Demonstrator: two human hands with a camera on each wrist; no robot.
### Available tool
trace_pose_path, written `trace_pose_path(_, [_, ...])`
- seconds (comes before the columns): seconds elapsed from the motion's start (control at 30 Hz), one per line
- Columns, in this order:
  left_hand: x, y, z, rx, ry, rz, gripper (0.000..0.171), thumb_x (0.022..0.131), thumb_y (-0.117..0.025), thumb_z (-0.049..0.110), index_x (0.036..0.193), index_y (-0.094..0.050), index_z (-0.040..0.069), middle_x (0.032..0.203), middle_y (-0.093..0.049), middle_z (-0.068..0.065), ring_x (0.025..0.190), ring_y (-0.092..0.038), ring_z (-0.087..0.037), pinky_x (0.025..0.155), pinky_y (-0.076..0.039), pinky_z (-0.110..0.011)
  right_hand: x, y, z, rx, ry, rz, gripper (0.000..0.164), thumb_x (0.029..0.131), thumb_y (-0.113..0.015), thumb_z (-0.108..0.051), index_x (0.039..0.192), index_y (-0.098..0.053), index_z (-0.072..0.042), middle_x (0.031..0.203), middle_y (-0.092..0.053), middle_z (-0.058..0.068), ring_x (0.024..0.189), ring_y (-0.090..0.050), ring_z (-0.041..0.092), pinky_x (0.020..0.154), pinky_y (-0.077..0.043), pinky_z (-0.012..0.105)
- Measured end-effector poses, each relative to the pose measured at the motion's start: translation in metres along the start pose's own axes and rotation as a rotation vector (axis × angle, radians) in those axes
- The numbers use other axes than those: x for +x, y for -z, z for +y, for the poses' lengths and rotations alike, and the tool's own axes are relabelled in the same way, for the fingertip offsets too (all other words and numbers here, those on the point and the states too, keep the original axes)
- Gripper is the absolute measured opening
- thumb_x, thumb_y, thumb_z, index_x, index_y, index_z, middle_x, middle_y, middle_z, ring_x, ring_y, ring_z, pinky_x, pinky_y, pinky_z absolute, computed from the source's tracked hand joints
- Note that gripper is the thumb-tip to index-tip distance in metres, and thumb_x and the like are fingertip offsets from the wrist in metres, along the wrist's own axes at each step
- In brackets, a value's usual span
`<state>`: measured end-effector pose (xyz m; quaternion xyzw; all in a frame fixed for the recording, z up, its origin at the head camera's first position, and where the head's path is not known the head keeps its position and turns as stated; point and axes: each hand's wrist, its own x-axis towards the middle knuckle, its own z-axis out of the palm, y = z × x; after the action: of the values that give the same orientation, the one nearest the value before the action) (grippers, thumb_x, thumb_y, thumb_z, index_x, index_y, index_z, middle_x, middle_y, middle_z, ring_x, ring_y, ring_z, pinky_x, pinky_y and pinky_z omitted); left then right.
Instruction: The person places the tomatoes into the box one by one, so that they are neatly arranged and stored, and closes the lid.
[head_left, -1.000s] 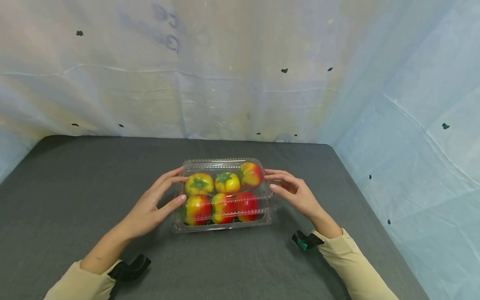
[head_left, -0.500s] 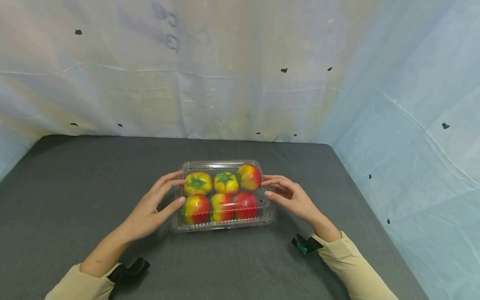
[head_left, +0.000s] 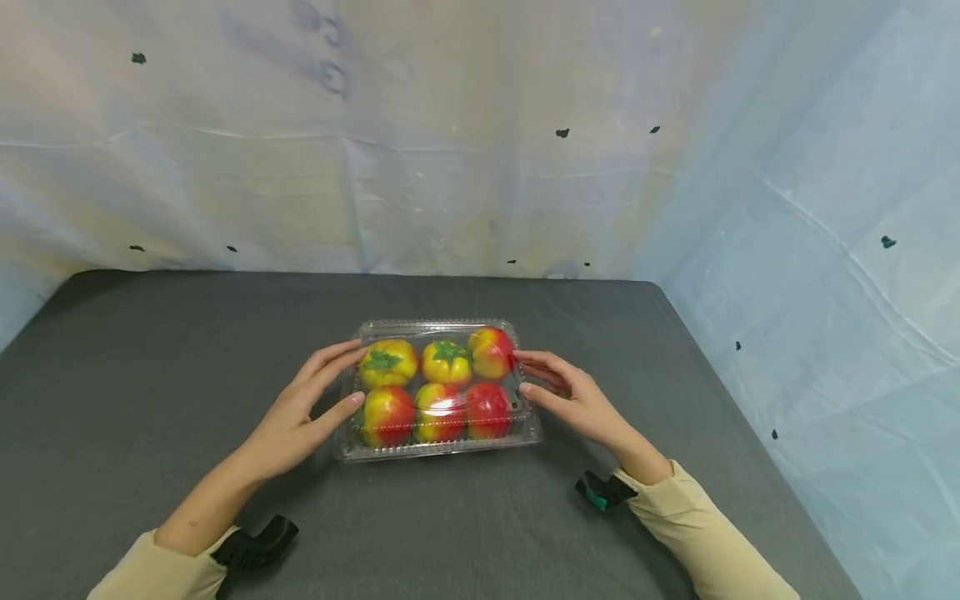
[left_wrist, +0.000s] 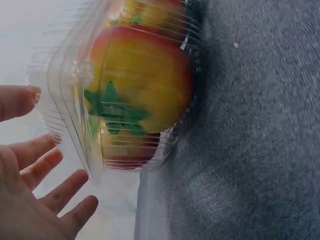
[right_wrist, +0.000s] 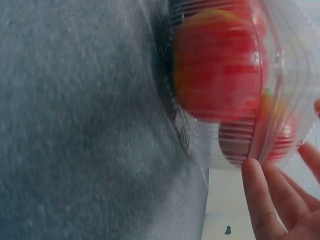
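Observation:
A clear plastic clamshell box [head_left: 442,452] holds several red and yellow, persimmon-like fruits [head_left: 440,412] in two rows; some show a green leafy cap. Its clear lid [head_left: 437,327] lies over the fruits. At the box's left side is my left hand [head_left: 300,421], fingers spread and lightly bent, with fingertips touching the lid's edge. My right hand [head_left: 581,404] does the same at the right side, fingertips at the lid's edge. In the left wrist view, the thumb [left_wrist: 17,101] is near the lid's upper part. From the right wrist view, a fingertip [right_wrist: 251,167] meets the rim.
The box rests on a dark grey cloth-covered table [head_left: 187,350]. Pale sheeting [head_left: 450,150] with dark spots hangs behind the table, and bluish sheeting [head_left: 825,292] hangs on the right. Black wrist straps [head_left: 258,543] sit at both sleeves.
The lid has come down over the fruits and sits lower on the base. Both hands have moved with it, the right slightly inward and down. The head view has shifted a little.

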<state>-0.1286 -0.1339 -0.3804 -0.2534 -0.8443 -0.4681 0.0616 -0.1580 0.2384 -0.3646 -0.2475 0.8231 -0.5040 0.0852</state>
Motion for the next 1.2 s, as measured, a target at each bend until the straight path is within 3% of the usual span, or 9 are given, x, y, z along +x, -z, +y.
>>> trace_pose_path(0.23, [-0.002, 0.0, 0.0, -0.047, 0.012, 0.001, 0.056, 0.094, -0.06, 0.01, 0.146, -0.04, 0.009, 0.152, -0.029, -0.01, 0.138, -0.023, -0.038, 0.095, -0.026, -0.068, -0.001, -0.006, -0.008, -0.04, -0.044, 0.012, 0.053, 0.097, -0.058, -0.018, 0.147, -0.038, -0.018, 0.148, -0.043, 0.011, 0.134, -0.045, 0.028, 0.094, -0.05, 0.037])
trace_pose_path(0.33, [-0.004, 0.0, 0.002, -0.073, 0.035, -0.012, 0.058, 0.094, -0.06, 0.01, 0.147, -0.036, 0.007, 0.153, -0.026, -0.012, 0.139, -0.022, -0.04, 0.098, -0.026, -0.069, -0.002, -0.009, -0.008, -0.047, -0.074, 0.018, 0.055, 0.097, -0.057, -0.02, 0.148, -0.037, -0.015, 0.148, -0.042, 0.012, 0.133, -0.045, 0.029, 0.094, -0.05, 0.038])
trace_pose_path(0.5, [-0.004, 0.001, 0.008, -0.106, 0.175, -0.039, 0.065, 0.096, -0.058, 0.019, 0.151, -0.025, 0.008, 0.156, -0.013, -0.018, 0.139, -0.02, -0.044, 0.1, -0.026, -0.069, -0.005, -0.011, -0.006, -0.068, -0.125, 0.054, 0.05, 0.097, -0.057, -0.02, 0.143, -0.044, -0.006, 0.146, -0.039, 0.013, 0.132, -0.041, 0.033, 0.095, -0.046, 0.041])
trace_pose_path(0.63, [-0.005, 0.004, 0.012, -0.084, 0.297, -0.095, 0.065, 0.098, -0.055, 0.03, 0.151, -0.025, 0.008, 0.154, -0.019, -0.024, 0.131, -0.037, -0.046, 0.095, -0.04, -0.062, -0.009, -0.009, -0.005, -0.06, -0.182, 0.045, 0.048, 0.097, -0.056, -0.025, 0.14, -0.049, -0.005, 0.143, -0.041, 0.015, 0.124, -0.048, 0.034, 0.094, -0.046, 0.042])
trace_pose_path(0.77, [-0.006, 0.008, 0.01, -0.093, 0.401, -0.178, 0.064, 0.099, -0.051, 0.038, 0.151, -0.026, 0.012, 0.139, -0.043, -0.025, 0.106, -0.062, -0.034, 0.079, -0.054, -0.045, -0.011, -0.006, -0.005, 0.036, -0.236, -0.035, 0.053, 0.1, -0.052, -0.027, 0.146, -0.04, -0.006, 0.143, -0.045, 0.019, 0.11, -0.061, 0.027, 0.09, -0.052, 0.04])
trace_pose_path(0.83, [-0.005, 0.01, 0.009, -0.114, 0.439, -0.214, 0.065, 0.099, -0.05, 0.04, 0.152, -0.024, 0.013, 0.132, -0.048, -0.025, 0.096, -0.064, -0.026, 0.074, -0.056, -0.039, -0.012, -0.004, -0.004, 0.079, -0.256, -0.084, 0.055, 0.101, -0.05, -0.028, 0.149, -0.034, -0.008, 0.142, -0.047, 0.02, 0.102, -0.064, 0.024, 0.085, -0.055, 0.04])
trace_pose_path(0.93, [-0.003, 0.013, 0.008, -0.171, 0.49, -0.286, 0.067, 0.101, -0.045, 0.042, 0.155, -0.016, 0.015, 0.127, -0.05, -0.025, 0.091, -0.063, -0.021, 0.067, -0.057, -0.035, -0.012, 0.001, -0.003, 0.128, -0.287, -0.168, 0.057, 0.102, -0.046, -0.031, 0.153, -0.026, -0.012, 0.122, -0.059, 0.024, 0.091, -0.067, 0.025, 0.081, -0.056, 0.04])
trace_pose_path(1.07, [-0.003, 0.017, 0.006, -0.324, 0.496, -0.381, 0.062, 0.105, -0.032, 0.036, 0.156, -0.002, 0.018, 0.109, -0.057, -0.023, 0.09, -0.063, -0.025, 0.062, -0.057, -0.04, -0.015, 0.007, -0.001, 0.253, -0.329, -0.295, 0.065, 0.102, -0.045, -0.034, 0.156, -0.011, -0.019, 0.098, -0.065, 0.024, 0.091, -0.068, 0.037, 0.081, -0.056, 0.046])
trace_pose_path(1.2, [-0.004, 0.019, 0.001, -0.435, 0.468, -0.455, 0.068, 0.103, -0.035, 0.027, 0.155, 0.009, 0.022, 0.093, -0.063, -0.018, 0.087, -0.065, -0.028, 0.06, -0.057, -0.046, -0.018, 0.013, 0.008, 0.388, -0.307, -0.39, 0.073, 0.101, -0.05, -0.027, 0.156, -0.002, -0.025, 0.104, -0.069, 0.022, 0.097, -0.068, 0.038, 0.085, -0.054, 0.048])
